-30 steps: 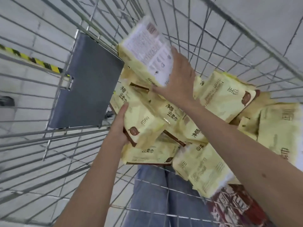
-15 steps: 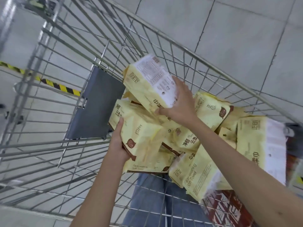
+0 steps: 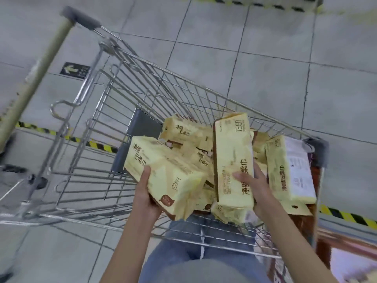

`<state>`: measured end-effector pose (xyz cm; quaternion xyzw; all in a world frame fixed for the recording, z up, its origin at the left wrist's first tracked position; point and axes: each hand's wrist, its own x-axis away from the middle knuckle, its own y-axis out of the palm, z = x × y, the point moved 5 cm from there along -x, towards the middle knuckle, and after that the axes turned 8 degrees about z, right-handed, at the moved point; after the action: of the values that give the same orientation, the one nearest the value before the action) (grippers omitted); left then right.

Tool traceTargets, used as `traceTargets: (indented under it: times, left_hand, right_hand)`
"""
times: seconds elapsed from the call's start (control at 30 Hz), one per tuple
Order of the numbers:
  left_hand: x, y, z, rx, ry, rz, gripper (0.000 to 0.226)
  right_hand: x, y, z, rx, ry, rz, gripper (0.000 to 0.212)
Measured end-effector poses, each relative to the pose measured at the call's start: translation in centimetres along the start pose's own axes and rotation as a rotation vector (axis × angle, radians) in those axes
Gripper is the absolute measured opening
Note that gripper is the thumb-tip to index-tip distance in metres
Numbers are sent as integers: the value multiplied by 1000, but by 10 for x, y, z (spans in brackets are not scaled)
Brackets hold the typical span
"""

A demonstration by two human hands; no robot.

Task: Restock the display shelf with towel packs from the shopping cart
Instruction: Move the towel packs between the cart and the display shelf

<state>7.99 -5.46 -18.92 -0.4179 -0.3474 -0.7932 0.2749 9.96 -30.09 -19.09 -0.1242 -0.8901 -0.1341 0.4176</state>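
Note:
A wire shopping cart (image 3: 114, 111) stands below me, with several yellow towel packs heaped at its right end. My left hand (image 3: 145, 193) grips one yellow pack (image 3: 163, 174) from below and holds it tilted above the heap. My right hand (image 3: 255, 186) holds a second yellow pack (image 3: 230, 158) upright on its end, fingers wrapped round its right side. More packs (image 3: 185, 131) lie loose in the basket behind the two held ones. Another pack (image 3: 289, 168) stands at the cart's right end, showing its white printed back. No display shelf is visible.
The cart's handle (image 3: 38, 72) runs up the left. A grey flap (image 3: 136, 137) closes the cart's seat. Yellow-black floor tape (image 3: 98, 145) crosses the grey tiles. A black arrow sign (image 3: 74, 70) sits on the floor. A reddish fixture (image 3: 342, 242) stands at lower right.
Both hands have lifted their packs up out of the heap and toward me. The right-hand pack has turned upright. My view has pulled back and up, showing the whole cart.

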Motion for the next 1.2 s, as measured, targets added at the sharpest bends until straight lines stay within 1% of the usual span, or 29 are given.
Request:
traceTargets:
  times: [0.07, 0.13, 0.2, 0.23, 0.33, 0.37, 0.43, 0.47, 0.53, 0.57, 0.63, 0.67, 0.73, 0.8, 0.83, 0.93, 1.03, 1.07, 1.13, 1.2]
  left_hand:
    - [13, -3, -1, 9, 4, -22, 104]
    - [22, -6, -3, 2, -8, -57, 108]
    - [34, -8, -3, -28, -4, -106, 109]
    - [39, -9, -2, -43, -1, -128, 108]
    - [52, -10, -1, -97, -6, -192, 99]
    - [56, -13, 0, -113, -13, -198, 92]
    - [60, -24, 6, -156, -13, -197, 66]
    - [60, -29, 10, -180, -16, -206, 56]
    - [62, -39, 21, -234, -31, -260, 48]
    - [64, -42, 26, -276, -44, -289, 46]
    - [66, -52, 33, -347, -71, -344, 40]
    - [68, -56, 35, -366, -87, -370, 42]
    - [72, -63, 32, -410, -144, -416, 57]
    - [75, -68, 26, -475, -184, -435, 57]
    - [78, -69, 20, -514, -207, -446, 58]
    - [94, -69, -8, -647, -318, -530, 66]
    - [118, -71, -40, -780, -358, -621, 58]
    - [129, -71, -52, -822, -376, -658, 63]
    - [150, -77, -79, -916, -414, -740, 85]
    - [170, -87, -106, -988, -433, -795, 93]
  right_hand:
    - [22, -6, 10, -133, 26, -3, 78]
    - [41, -8, 20, -254, 66, -21, 59]
    - [63, -9, 30, -340, 71, -26, 49]
    - [72, -10, 35, -372, 56, -21, 53]
    - [94, -9, 50, -426, 11, 22, 76]
    - [100, -8, 56, -465, -5, 36, 87]
    - [113, -2, 70, -544, -44, 52, 102]
    - [120, 2, 78, -581, -65, 55, 105]
    - [139, 13, 92, -656, -128, 62, 104]
    - [149, 17, 101, -700, -164, 76, 100]
    - [172, 24, 122, -800, -247, 97, 83]
    - [184, 27, 132, -843, -281, 112, 75]
    - [204, 29, 159, -929, -305, 170, 66]
    - [223, 30, 191, -1025, -302, 239, 62]
    - [234, 30, 207, -1073, -311, 274, 67]
    - [266, 26, 256, -1214, -328, 401, 98]
    - [295, 21, 305, -1312, -363, 487, 105]
    - [305, 20, 319, -1350, -383, 511, 105]
    - [326, 18, 343, -1431, -445, 540, 98]
    - [351, 17, 363, -1489, -518, 561, 82]
